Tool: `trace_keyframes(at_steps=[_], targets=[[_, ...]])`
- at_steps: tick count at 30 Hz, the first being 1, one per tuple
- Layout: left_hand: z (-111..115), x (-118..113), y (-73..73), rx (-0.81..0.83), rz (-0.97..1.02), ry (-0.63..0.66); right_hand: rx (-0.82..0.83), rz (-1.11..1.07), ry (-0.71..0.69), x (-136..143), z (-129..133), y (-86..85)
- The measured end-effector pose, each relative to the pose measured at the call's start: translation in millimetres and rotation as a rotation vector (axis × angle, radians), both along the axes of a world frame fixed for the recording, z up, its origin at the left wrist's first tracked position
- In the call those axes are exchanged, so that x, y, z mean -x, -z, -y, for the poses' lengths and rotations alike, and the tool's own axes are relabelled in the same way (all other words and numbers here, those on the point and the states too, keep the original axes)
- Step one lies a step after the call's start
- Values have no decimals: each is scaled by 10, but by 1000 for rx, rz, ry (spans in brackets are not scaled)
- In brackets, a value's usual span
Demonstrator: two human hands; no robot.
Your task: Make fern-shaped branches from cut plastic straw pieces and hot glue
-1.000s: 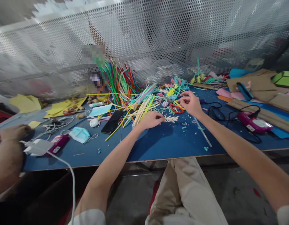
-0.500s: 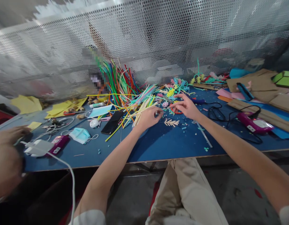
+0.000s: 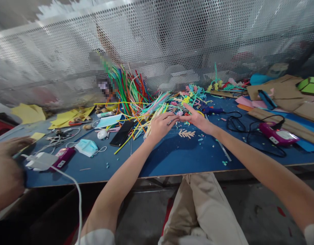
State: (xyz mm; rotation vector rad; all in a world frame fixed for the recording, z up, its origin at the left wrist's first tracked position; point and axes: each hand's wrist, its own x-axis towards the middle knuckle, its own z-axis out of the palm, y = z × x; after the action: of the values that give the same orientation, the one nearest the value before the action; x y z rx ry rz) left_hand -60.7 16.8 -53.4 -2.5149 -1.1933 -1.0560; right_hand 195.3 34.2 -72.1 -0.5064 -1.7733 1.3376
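My left hand (image 3: pixel 162 125) is over the near edge of a heap of pale pipe cleaners (image 3: pixel 160 109), its fingers bent toward the right. My right hand (image 3: pixel 195 119) meets its fingertips, with the index finger raised apart. Whatever lies between the fingertips is too small to make out. Just below the hands, a cream leaf-shaped piece (image 3: pixel 187 133) lies flat on the blue table (image 3: pixel 172 156). Behind them is a pile of small pink, yellow and blue pieces (image 3: pixel 191 95).
A black phone (image 3: pixel 122 133), a face mask (image 3: pixel 87 147) and a purple power strip (image 3: pixel 62 158) lie at left, beside another person's hand (image 3: pixel 13 146). At right are a blue-handled tool (image 3: pixel 213 110), black cable and a second purple strip (image 3: pixel 278 133). Perforated metal (image 3: pixel 172 44) stands behind.
My right hand has moved left and slightly down, so its fingertips now meet those of my left hand. The fingers of my left hand have straightened slightly. The leaf-shaped piece has not moved.
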Motion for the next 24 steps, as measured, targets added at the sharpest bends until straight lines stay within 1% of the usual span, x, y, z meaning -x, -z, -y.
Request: trace_keyframes(at_steps=[4,8,11,15,24], targets=[[-20,36,-15,-78,-74,-26,94,-78,-84,46,50,-55],[-59,64,9,-111,-147,-57,136,-76,-149,57,93,-93],[-79,76,16,-92,-188,-69,136,-82,-182,49,84,-70],[-105,97,23,-88,-228,-61,112,-64,-188,33,63,-41],[-118,102,26,-12,-225,-39,74,-65,-218,28,99,-78]])
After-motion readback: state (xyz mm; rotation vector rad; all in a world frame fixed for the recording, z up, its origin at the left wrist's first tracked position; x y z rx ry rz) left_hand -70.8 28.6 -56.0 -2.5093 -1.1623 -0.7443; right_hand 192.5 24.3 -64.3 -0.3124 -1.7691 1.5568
